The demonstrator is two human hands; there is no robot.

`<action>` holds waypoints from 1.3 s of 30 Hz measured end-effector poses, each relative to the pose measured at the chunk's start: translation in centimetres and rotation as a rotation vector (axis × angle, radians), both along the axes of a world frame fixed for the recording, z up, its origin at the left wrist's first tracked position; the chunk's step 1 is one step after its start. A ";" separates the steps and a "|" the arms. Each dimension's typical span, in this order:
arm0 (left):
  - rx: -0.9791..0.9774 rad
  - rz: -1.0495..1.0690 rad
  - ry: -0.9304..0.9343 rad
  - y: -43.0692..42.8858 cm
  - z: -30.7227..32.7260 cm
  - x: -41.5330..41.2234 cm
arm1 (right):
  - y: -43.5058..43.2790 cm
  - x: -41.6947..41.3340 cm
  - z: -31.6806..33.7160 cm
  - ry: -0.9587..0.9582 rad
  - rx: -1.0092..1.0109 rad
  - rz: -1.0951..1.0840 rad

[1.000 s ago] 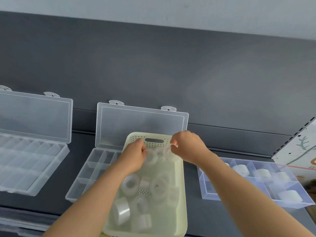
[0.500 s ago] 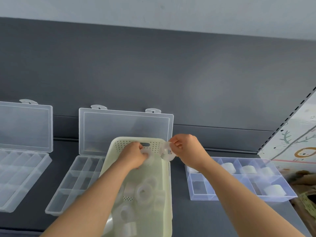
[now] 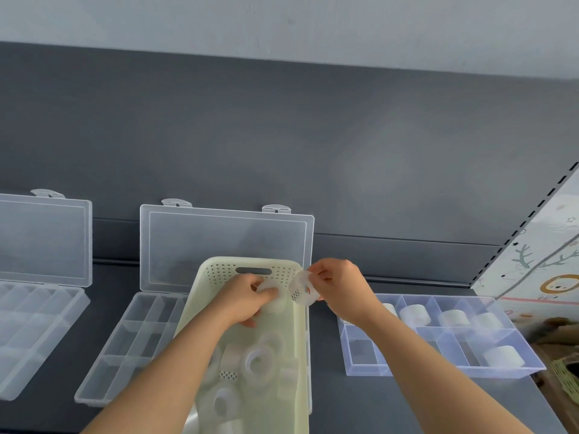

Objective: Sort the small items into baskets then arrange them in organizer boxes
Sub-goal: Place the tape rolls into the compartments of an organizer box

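We note a pale green basket (image 3: 219, 268) lying lengthwise on the dark shelf (image 3: 344, 402), its near end cut off by the bottom of the frame. It overlaps the right part of the middle organizer box (image 3: 134, 333), so we cannot see those compartments. That box's clear lid (image 3: 225, 245) stands up behind.

The left hand (image 3: 241, 300) is over the basket's far end, fingers curled round the left roll (image 3: 272, 292), a translucent tape roll partly hidden by them. The right hand (image 3: 340, 288) hovers at the basket's far right corner and pinches the right roll (image 3: 300, 288) by its rim between thumb and fingertips, its hole facing us. The two rolls sit just beside each other; we cannot tell whether they touch.

More loose rolls (image 3: 258, 361) lie in the basket, pale on pale, their outlines blurred and some covered by the left forearm; we cannot count them.

To the right, a bluish organizer box (image 3: 360, 355) holds rolls in its far row (image 3: 415, 314) and one in a near compartment (image 3: 503, 355); the right arm hides part of it. A left organizer box (image 3: 31, 324), lid up, is cropped by the left edge. At the right edge we see a patterned panel (image 3: 551, 261) and a sliver of another basket (image 3: 564, 374), too blurred to read.
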State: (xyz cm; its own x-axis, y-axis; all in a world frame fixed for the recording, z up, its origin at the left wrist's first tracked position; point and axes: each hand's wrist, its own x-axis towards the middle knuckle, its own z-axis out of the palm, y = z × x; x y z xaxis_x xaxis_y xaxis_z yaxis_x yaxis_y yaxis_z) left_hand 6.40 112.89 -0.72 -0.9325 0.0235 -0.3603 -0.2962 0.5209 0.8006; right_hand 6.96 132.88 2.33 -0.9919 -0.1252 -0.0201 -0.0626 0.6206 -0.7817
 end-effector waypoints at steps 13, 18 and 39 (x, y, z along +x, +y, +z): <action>-0.127 -0.168 -0.002 0.7 -1.1 -0.6 | 1.8 0.6 -0.2 -0.019 -0.030 -0.054; -0.019 -0.098 0.049 -0.1 -0.2 -0.2 | 3.0 1.1 0.2 -0.018 -0.047 -0.082; 0.120 -0.269 0.137 22.5 2.0 2.7 | 27.8 6.5 -2.8 -0.201 0.346 -0.064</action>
